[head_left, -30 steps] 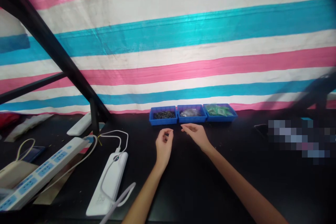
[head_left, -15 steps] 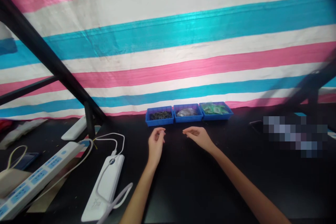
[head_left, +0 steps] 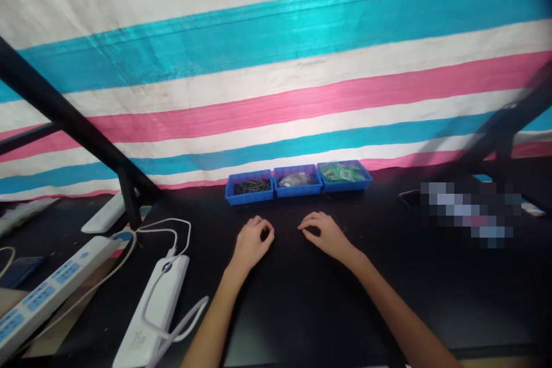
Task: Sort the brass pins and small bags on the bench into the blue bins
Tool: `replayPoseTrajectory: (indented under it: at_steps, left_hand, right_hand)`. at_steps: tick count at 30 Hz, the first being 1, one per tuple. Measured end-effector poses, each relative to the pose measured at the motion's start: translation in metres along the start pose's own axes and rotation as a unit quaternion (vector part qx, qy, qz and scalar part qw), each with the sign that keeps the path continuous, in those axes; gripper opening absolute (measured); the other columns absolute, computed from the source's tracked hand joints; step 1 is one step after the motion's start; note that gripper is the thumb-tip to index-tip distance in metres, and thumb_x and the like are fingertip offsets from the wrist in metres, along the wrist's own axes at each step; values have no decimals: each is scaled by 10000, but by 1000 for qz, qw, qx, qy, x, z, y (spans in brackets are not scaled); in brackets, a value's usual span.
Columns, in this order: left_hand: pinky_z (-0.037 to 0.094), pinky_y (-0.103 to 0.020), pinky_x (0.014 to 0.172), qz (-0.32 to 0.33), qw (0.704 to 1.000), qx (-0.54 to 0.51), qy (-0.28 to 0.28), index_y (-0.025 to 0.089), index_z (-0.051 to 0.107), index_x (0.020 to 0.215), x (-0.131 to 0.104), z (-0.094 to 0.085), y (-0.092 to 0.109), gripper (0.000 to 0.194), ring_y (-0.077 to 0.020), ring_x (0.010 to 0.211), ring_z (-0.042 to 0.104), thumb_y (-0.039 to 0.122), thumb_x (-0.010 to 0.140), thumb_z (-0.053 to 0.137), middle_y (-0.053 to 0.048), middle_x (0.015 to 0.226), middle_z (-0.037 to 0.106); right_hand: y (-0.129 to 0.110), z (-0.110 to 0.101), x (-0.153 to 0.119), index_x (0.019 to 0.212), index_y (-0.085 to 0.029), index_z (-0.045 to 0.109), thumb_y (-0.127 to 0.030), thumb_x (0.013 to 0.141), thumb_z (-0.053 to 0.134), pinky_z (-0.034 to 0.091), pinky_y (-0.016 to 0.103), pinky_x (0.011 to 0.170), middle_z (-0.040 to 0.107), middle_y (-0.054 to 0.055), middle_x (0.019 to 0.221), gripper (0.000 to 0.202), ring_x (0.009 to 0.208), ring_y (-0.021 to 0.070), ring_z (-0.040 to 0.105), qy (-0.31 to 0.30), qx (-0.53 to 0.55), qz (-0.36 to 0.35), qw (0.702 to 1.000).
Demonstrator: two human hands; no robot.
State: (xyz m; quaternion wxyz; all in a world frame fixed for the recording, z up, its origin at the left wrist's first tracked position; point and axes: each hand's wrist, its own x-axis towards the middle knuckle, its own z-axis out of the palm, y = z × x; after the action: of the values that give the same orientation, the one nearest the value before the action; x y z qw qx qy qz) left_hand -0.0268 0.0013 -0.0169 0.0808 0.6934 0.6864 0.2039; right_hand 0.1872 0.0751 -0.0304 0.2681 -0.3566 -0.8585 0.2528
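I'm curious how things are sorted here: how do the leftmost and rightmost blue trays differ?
The left tray holds a loose heap of dark, screw-like pieces; the right tray holds green packets. The left tray is nearer the white power bank, the right tray nearer the pixelated patch. Both are blue, shallow and open-topped.

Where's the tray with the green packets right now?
In the head view, the green packets' tray is at the right end of the blue row, beside the middle tray.
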Motion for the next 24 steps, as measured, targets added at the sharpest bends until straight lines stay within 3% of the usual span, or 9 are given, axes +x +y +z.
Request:
replayPoseTrajectory:
  at_steps: [7,14,20,22,24]
  left_hand:
    - [381,-318,722,23,1000,20,-3,219,561,774,1,3,4,207,-179,789,520,359,838,423,-7,794,544]
    - [422,-363,799,-48,996,-29,65,223,580,916,1,7,-2,180,-205,924,515,316,821,459,-40,937,532]
    - [455,-272,610,-129,985,-74,91,247,528,1010,-1,7,7,215,-182,899,554,300,826,430,-39,1036,514]
    - [455,-288,631,-125,986,-52,98,239,521,1015,-2,8,8,220,-193,920,551,289,824,424,-46,1041,516]
    - [448,-339,730,-97,990,-29,103,221,520,1011,-1,10,7,222,-206,937,543,266,813,432,-49,999,533]
  right_hand:
    - [-1,3,-2,845,-254,669,-171,769,557,384,336,804,629,13,897,159,859,166,542,0,-23,13,1000]
    - [0,2,-1,845,-252,662,-172,779,544,376,333,803,626,12,895,156,860,167,533,-6,-24,17,1000]
    - [3,0,-1,888,-254,645,-211,798,515,379,338,823,621,16,937,164,891,166,543,-16,-37,9,999]
    - [10,-7,0,975,-264,618,-236,795,512,375,342,836,609,21,1020,210,940,173,540,5,-64,25,998]
    - [20,-17,3,1096,-255,564,-258,789,510,362,363,857,575,49,1129,312,1027,202,513,72,-120,69,988]
